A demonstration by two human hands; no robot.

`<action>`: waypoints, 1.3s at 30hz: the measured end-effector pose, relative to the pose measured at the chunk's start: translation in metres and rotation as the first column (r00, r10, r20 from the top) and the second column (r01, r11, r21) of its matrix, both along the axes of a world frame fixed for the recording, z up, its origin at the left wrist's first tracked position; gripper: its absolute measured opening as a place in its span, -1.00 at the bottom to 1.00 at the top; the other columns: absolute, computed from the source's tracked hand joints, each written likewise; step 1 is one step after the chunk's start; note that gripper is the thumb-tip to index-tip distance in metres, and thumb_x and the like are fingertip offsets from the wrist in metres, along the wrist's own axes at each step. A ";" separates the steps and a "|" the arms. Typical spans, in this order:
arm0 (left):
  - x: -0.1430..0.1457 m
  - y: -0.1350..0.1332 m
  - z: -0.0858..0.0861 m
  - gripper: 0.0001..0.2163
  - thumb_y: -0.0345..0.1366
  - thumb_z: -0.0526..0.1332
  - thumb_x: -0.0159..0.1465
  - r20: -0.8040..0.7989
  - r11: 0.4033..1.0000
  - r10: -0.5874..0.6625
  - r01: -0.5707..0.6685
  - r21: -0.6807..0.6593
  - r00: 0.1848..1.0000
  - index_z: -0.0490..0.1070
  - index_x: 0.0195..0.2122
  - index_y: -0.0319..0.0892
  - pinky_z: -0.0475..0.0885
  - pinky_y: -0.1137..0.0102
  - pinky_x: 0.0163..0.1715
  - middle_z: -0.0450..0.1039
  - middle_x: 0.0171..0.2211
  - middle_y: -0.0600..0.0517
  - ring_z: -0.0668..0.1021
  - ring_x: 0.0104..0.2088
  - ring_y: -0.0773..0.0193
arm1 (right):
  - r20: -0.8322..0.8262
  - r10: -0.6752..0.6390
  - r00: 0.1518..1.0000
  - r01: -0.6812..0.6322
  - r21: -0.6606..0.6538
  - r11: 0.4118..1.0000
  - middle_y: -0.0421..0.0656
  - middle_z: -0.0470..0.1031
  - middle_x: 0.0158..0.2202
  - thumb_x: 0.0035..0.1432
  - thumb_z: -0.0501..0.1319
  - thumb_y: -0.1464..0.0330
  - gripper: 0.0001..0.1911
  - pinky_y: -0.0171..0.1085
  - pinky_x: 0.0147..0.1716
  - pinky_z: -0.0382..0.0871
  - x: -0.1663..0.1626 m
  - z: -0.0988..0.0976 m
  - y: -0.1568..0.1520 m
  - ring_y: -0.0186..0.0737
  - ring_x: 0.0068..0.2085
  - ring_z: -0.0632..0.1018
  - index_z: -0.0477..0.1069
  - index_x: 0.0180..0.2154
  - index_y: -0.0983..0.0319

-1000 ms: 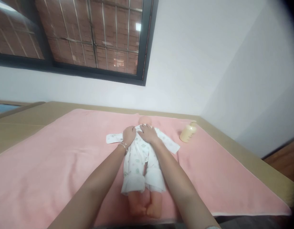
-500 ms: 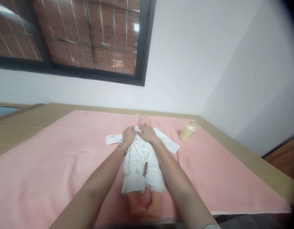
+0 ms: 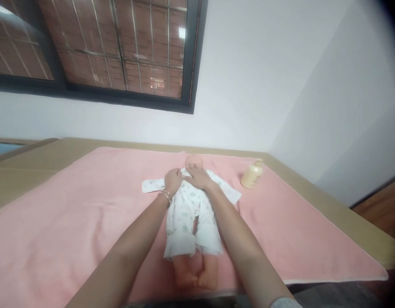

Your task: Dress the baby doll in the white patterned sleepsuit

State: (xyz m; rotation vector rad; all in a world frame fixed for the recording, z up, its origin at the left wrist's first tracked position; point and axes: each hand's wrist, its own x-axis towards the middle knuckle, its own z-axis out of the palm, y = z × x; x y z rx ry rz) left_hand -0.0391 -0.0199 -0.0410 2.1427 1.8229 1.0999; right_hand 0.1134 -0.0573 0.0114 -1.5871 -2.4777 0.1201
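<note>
The doll (image 3: 197, 269) lies lengthwise on the pink towel (image 3: 72, 214), head away, which puts its collar within reach of the 2 hands. The left hand (image 3: 172, 180) curls on the white garment (image 3: 184, 209) at the shoulder, but I cannot tell whether its grip pinches cloth. The right hand (image 3: 199, 177) lies flat, fingers apart.

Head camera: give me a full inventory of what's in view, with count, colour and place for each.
doll: one, pink-skinned, lying on the towel, head away from the person, bare legs nearest
garment: one, white with small prints, on the doll, sleeves spread sideways
towel: one, pink, spread over the table
bottle: one, pale yellow pump type, on the towel to the right of the doll
table: one, tan, under the towel
window: one, dark frame, upper left, brick behind a grille
wall: white, behind the table
bracelet: metallic, on the left wrist
left hand: curled on the garment by the left-side sleeve
right hand: flat on the garment near the collar
</note>
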 end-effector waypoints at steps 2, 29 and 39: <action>0.000 0.000 0.000 -0.67 -0.31 -0.08 0.28 -0.001 1.000 -0.007 0.007 0.013 1.000 0.50 -0.21 -0.15 0.30 0.40 -0.20 0.54 -0.22 -0.03 0.51 -0.21 0.21 | -0.032 -0.155 0.987 0.154 -0.028 0.988 -0.03 -0.18 0.35 0.27 -0.24 0.00 -0.31 0.02 0.19 -0.17 0.004 -0.002 0.004 0.04 0.31 -0.07 -0.05 0.29 0.24; -0.001 0.001 0.000 -0.65 -0.31 -0.09 0.26 0.003 1.000 -0.011 0.011 0.000 1.000 0.50 -0.19 -0.14 0.31 0.39 -0.20 0.54 -0.21 -0.03 0.51 -0.20 0.19 | -0.040 -0.241 0.970 0.242 0.009 0.970 0.04 -0.23 0.35 0.23 -0.21 -0.05 -0.23 0.04 0.19 -0.24 -0.017 -0.004 -0.013 0.09 0.32 -0.17 -0.07 0.29 0.31; 0.000 0.001 0.000 -0.65 -0.32 -0.08 0.26 0.019 1.000 0.006 -0.006 0.008 1.000 0.49 -0.14 -0.15 0.31 0.36 -0.13 0.53 -0.16 -0.04 0.50 -0.13 0.16 | -0.091 -0.228 0.969 0.238 0.122 0.964 0.02 -0.29 0.35 0.25 -0.18 0.00 -0.27 0.07 0.19 -0.32 -0.015 -0.003 -0.010 0.08 0.32 -0.24 -0.10 0.30 0.28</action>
